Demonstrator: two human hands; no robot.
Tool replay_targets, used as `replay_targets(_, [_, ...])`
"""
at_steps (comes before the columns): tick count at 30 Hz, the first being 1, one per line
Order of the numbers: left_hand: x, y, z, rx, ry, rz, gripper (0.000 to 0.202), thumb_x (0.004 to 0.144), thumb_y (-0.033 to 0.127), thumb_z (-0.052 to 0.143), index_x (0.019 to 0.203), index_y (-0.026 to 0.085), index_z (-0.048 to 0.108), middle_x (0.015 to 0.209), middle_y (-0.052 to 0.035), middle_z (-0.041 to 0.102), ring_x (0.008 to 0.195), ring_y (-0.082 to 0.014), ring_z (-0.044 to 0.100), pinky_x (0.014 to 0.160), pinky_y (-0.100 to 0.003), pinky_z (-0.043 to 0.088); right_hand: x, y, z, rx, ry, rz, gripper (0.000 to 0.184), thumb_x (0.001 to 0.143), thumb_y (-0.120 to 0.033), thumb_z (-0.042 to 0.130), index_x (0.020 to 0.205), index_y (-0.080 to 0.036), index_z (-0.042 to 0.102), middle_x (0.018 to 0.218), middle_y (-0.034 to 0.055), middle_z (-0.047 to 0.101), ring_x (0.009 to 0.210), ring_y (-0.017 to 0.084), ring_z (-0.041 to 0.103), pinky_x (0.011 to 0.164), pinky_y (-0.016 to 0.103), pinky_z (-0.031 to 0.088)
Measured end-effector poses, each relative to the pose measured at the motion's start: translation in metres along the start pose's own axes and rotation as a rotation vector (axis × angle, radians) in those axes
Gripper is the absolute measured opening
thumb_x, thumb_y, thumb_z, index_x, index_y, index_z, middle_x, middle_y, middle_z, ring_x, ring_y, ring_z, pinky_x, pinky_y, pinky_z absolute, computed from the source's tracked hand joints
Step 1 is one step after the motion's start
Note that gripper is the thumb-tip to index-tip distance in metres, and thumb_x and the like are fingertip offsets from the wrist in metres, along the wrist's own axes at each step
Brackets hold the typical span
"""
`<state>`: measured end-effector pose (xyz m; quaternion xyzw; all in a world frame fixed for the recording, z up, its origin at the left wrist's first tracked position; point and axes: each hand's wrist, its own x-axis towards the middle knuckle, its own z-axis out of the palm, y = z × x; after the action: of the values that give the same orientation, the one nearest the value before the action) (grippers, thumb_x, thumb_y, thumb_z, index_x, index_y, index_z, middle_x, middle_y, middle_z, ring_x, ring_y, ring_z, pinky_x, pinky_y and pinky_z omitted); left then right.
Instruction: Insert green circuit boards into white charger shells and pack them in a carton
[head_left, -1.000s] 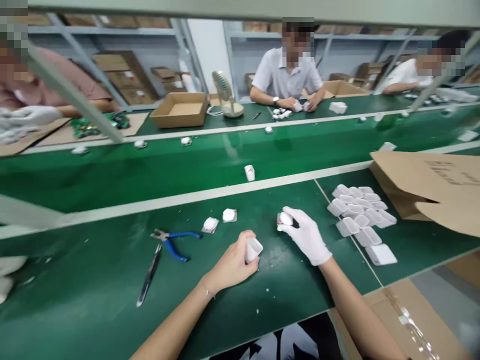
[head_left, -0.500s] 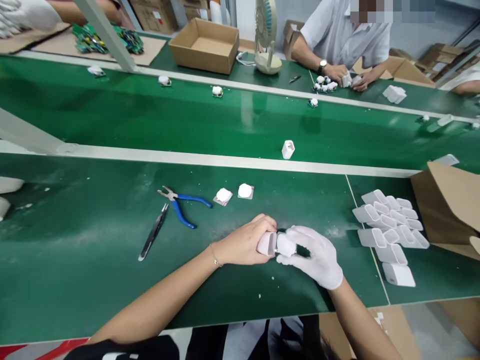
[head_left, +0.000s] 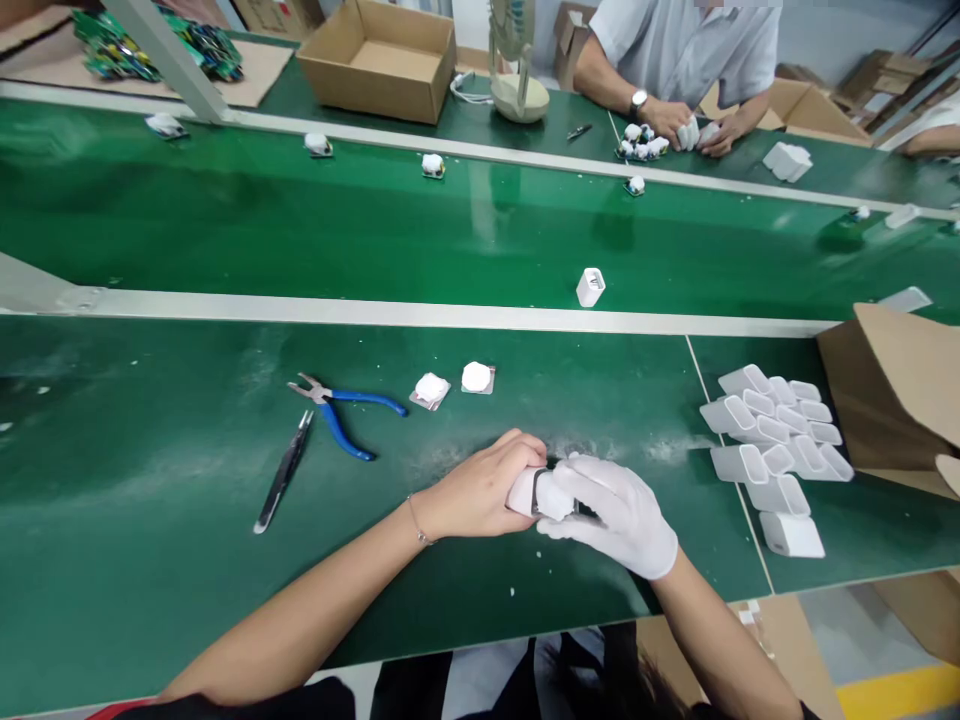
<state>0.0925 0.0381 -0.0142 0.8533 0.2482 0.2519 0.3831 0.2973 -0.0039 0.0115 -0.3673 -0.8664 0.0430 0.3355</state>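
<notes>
My bare left hand (head_left: 480, 490) is closed around a white plastic housing (head_left: 520, 493), its open end facing right. In my right hand (head_left: 626, 515), which wears a white glove, the fingers pinch a small circuit board with a white pad (head_left: 553, 497). The board's left end meets the housing's opening; how deep it sits inside I cannot tell. Beyond my left hand lie two more white-padded boards, one nearer (head_left: 430, 390) and one farther (head_left: 478, 377). Blue-handled pliers (head_left: 337, 412) and dark tweezers (head_left: 283, 472) rest to the left.
Several white housings (head_left: 780, 430) stand grouped at right, beside an open cardboard box (head_left: 885, 400). Behind a pale rail (head_left: 375, 308) runs a green belt (head_left: 337, 240) carrying one white housing (head_left: 591, 287) and padded boards. Across it, a co-worker's hands (head_left: 694, 130) hold white parts.
The gap between the board and the housing has closed as my hands came together. The view has shifted slightly, and the belt's parts have moved rightward relative to the table.
</notes>
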Motion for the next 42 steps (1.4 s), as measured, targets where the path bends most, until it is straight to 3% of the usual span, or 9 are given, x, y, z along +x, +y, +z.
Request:
replay_targets(10, [-0.002,-0.004,0.004,0.082,0.023,0.074,0.040,0.076,0.022,0.062,0.105,0.020,0.036,0.106,-0.0113,0.053,0.093,-0.0231,0.051,0.073,-0.035,0.049,0.009,-0.008,-0.001,-0.101,-0.041,-0.065,0.033,0.096,-0.041,0.043,0.097,-0.013,0.059,0.075,0.0082,0.068,0.064,0.018,0.065,0.063,0.032,0.057])
replay_targets(14, [-0.003,-0.002,0.006,0.023,0.016,0.093,0.038,0.078,0.027,0.064,0.104,0.020,0.038,0.105,-0.0104,0.053,0.097,-0.0230,0.051,0.077,-0.035,0.048,0.003,-0.003,0.004,0.145,-0.082,0.010,0.045,0.086,-0.058,0.052,0.101,-0.017,0.063,0.080,0.0077,0.066,0.071,0.021,0.065,0.067,0.035,0.057])
replay_targets(18, [-0.001,0.001,0.008,-0.076,0.071,0.128,0.042,0.081,0.036,0.066,0.108,0.021,0.038,0.105,-0.0095,0.053,0.099,-0.0222,0.050,0.081,-0.034,0.047,-0.003,-0.001,0.009,0.753,-0.092,0.482,0.069,0.080,-0.068,0.052,0.137,-0.029,0.043,0.123,0.0114,0.057,0.112,0.027,0.058,0.090,0.043,0.051])
replay_targets(20, [0.000,0.002,0.010,-0.081,0.107,0.164,0.045,0.082,0.040,0.066,0.113,0.022,0.038,0.105,-0.0090,0.054,0.099,-0.0224,0.050,0.084,-0.036,0.045,-0.001,-0.004,0.010,1.039,-0.186,0.771,0.075,0.081,-0.060,0.060,0.143,-0.029,0.032,0.131,0.0120,0.053,0.118,0.026,0.054,0.094,0.044,0.048])
replay_targets(22, [0.000,0.004,0.011,-0.058,0.133,0.178,0.047,0.082,0.045,0.064,0.115,0.022,0.038,0.105,-0.0087,0.054,0.101,-0.0231,0.049,0.087,-0.038,0.042,0.003,-0.007,0.011,1.216,-0.259,0.909,0.078,0.074,-0.057,0.069,0.139,-0.026,0.037,0.131,0.0120,0.053,0.121,0.027,0.052,0.097,0.045,0.046])
replay_targets(27, [-0.002,0.009,0.015,-0.053,0.142,0.171,0.046,0.085,0.048,0.059,0.116,0.022,0.037,0.106,-0.0088,0.054,0.102,-0.0234,0.047,0.089,-0.038,0.038,0.013,-0.014,0.016,1.286,-0.229,0.898,0.063,0.074,-0.043,0.074,0.128,-0.026,0.046,0.126,0.0079,0.056,0.120,0.026,0.051,0.101,0.045,0.043])
replay_targets(33, [-0.002,0.012,0.018,-0.075,0.104,0.147,0.042,0.088,0.048,0.055,0.116,0.022,0.036,0.109,-0.0096,0.053,0.105,-0.0242,0.047,0.091,-0.039,0.035,0.015,-0.015,0.022,1.297,-0.163,0.735,0.032,0.081,-0.048,0.066,0.100,-0.025,0.056,0.104,0.0044,0.059,0.102,0.023,0.057,0.093,0.042,0.049])
replay_targets(38, [0.000,0.015,0.022,-0.089,0.141,0.152,0.043,0.087,0.051,0.054,0.114,0.023,0.035,0.108,-0.0095,0.052,0.104,-0.0241,0.046,0.089,-0.038,0.035,0.012,-0.016,0.024,1.335,-0.174,0.790,0.035,0.088,-0.048,0.055,0.113,-0.025,0.053,0.115,0.0060,0.058,0.112,0.024,0.056,0.098,0.043,0.045])
replay_targets(42, [-0.001,0.015,0.026,-0.036,0.190,0.141,0.037,0.090,0.046,0.052,0.113,0.022,0.035,0.104,-0.0083,0.051,0.102,-0.0234,0.047,0.087,-0.037,0.034,0.004,-0.023,0.029,1.216,-0.128,0.861,0.059,0.083,-0.051,0.060,0.132,-0.026,0.036,0.131,0.0091,0.050,0.125,0.025,0.048,0.107,0.046,0.038])
